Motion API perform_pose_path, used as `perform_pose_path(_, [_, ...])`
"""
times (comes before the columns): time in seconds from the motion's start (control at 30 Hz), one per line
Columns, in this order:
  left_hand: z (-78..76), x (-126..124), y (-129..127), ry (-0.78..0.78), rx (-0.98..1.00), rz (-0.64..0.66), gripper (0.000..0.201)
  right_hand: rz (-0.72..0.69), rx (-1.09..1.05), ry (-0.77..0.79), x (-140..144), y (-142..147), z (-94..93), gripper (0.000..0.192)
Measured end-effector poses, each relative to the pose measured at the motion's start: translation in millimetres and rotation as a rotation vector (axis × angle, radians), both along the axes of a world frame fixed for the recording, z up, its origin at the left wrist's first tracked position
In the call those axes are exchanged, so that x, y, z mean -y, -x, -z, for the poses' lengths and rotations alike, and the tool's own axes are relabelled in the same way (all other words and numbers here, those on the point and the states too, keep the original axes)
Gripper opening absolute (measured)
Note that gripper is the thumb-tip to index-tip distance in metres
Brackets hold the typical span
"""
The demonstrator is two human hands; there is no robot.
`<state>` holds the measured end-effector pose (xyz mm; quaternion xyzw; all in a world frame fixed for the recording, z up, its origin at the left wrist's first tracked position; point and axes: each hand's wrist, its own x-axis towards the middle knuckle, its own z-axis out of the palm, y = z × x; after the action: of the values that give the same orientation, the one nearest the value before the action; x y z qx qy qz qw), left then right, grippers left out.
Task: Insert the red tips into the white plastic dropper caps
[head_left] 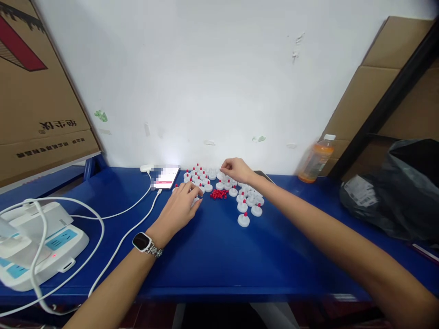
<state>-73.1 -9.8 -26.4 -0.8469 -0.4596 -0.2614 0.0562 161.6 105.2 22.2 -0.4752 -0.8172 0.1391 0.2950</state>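
Two bare hands reach across a blue table [212, 256] toward a cluster of small white caps [219, 183], many topped with a red stud. At the 11 o'clock side of the cluster, the left hand [180, 208] lies palm down with fingers curled over one white cap; whether it grips the piece cannot be told. A smartwatch [143, 242] sits on that wrist. At the cluster's 12 o'clock edge, the right hand [236, 170] hovers with fingertips pinched together over the caps, too small to show what, if anything, they hold. A loose heap of red studs [218, 194] lies between the hands. At 9 o'clock of the caps, a phone [166, 177] with a lit screen trails a white cable [123, 237] toward a white power strip [41, 246] at the table's left edge. An orange drink bottle [315, 159] stands at 3 o'clock against the white wall [206, 68], near a dark plastic bag [394, 192] whose label is unreadable. Cardboard boxes [34, 91] lean at both sides; the left one's print appears upside down and illegible.
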Motion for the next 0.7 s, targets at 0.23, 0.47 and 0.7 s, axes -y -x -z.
perform_pose_path(0.23, [15.5, -15.6, 7.1, 0.118, 0.133, 0.037, 0.025, -0.015, 0.12, -0.06, -26.0, 31.9, 8.0, 0.01])
perform_pose_path(0.47, [11.4, -14.0, 5.7, 0.112, 0.125, 0.0, 0.022, 0.024, 0.033, -0.126, -23.0, 23.5, 2.6, 0.012])
perform_pose_path(0.7, [3.9, -4.1, -4.4, 0.045, 0.121, 0.004, 0.02, -0.107, 0.133, -0.056, 4.2, 7.4, 12.2, 0.01])
